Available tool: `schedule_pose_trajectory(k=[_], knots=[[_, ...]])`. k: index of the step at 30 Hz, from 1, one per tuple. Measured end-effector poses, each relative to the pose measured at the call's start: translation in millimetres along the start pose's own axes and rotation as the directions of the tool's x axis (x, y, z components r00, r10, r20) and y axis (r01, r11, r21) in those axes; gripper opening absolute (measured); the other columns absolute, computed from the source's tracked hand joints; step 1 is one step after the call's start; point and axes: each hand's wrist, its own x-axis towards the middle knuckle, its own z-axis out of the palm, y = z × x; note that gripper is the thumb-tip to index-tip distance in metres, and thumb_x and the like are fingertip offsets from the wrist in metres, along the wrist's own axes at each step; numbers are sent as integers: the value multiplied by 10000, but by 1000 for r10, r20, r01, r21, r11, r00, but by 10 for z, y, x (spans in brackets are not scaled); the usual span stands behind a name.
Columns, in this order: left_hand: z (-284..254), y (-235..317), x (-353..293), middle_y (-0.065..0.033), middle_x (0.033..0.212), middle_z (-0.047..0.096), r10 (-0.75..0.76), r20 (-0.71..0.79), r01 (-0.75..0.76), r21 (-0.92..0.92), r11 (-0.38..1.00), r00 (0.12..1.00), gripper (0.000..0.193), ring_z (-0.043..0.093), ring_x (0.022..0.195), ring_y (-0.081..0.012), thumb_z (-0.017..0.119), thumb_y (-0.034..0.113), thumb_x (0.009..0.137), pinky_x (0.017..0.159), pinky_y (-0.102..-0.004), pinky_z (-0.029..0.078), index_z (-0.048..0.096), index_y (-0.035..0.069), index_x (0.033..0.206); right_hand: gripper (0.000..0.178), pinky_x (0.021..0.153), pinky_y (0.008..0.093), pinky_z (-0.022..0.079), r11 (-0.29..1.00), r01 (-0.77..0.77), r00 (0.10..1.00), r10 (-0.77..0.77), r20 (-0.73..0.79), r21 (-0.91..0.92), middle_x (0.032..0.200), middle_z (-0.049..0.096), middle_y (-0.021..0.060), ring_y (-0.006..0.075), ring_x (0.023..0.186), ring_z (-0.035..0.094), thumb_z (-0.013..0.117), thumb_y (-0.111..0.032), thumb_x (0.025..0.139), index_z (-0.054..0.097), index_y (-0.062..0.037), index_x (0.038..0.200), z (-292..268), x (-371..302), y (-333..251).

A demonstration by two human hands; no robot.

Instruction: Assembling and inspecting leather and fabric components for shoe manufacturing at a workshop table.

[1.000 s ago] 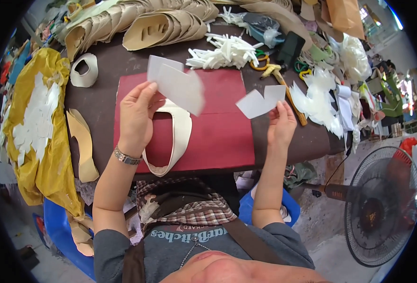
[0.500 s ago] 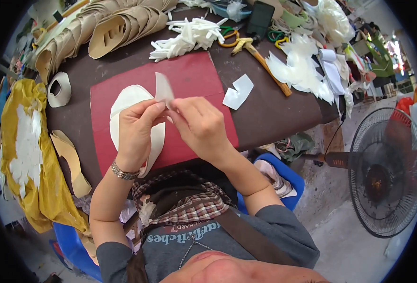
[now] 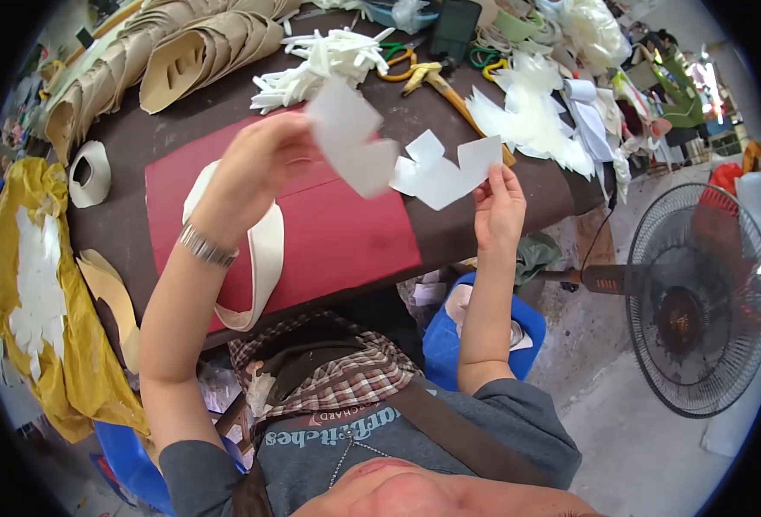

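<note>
- Red mat (image 3: 337,241) sat squarely in front of you, so I placed everything else off that.
- Your left hand (image 3: 264,164) was up over the mat's far left part, fingers closed on the edge of a notched white sheet (image 3: 346,129). That sheet hung above the mat's far side, pretty blurry. An edge pinch probably made sense: most of its face stayed uncovered.
- Your right hand (image 3: 498,211) was just off the mat's right side, thumb and fingers pinching one corner of a translucent white piece (image 3: 445,183). Corner hold again, likely so the thin stuff didn't crease.
- Another pale piece (image 3: 423,146) seemed to peek out behind that one, right of the mat. Couldn't tell if they touched.
- Cream band (image 3: 266,263) lay on the mat's left part, partly hidden by your left forearm, near edge side. Handy spot, I'd say, close to your body.
- White strip pile (image 3: 324,69) sat beyond the mat; the white offcut-like heap (image 3: 531,112) and a wood-handled tool (image 3: 458,103) were off to its right. My guess: parked around the mat so both hands had elbow room but short reaches.
</note>
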Motion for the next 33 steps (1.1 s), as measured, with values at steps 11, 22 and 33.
schedule_pose_trajectory(k=[11,22,33], knots=[[-119,-456,813,-95,1045,620,254,101,-31,964,-264,962,402,627,851,-181,747,176,775,750,-343,533,557,5,1085,130,671,213,481,990,-11,1000,15,25,-139,901,641,25,85,763,588,620,-130,943,607,-24,1018,-159,-221,-187],[24,-375,-811,-38,984,647,-122,41,60,692,719,992,254,643,853,-168,611,42,869,741,-281,524,570,-7,1115,225,800,304,504,987,0,968,41,249,-161,928,658,44,146,881,620,621,-178,942,591,-10,1088,851,-820,207],[129,-362,-1725,-123,909,652,526,177,-248,966,68,832,236,632,918,-290,663,58,790,762,-373,512,619,13,1018,224,803,296,474,599,609,279,451,848,-520,1011,655,49,167,934,617,637,-112,868,652,1,1059,1110,-896,-137]])
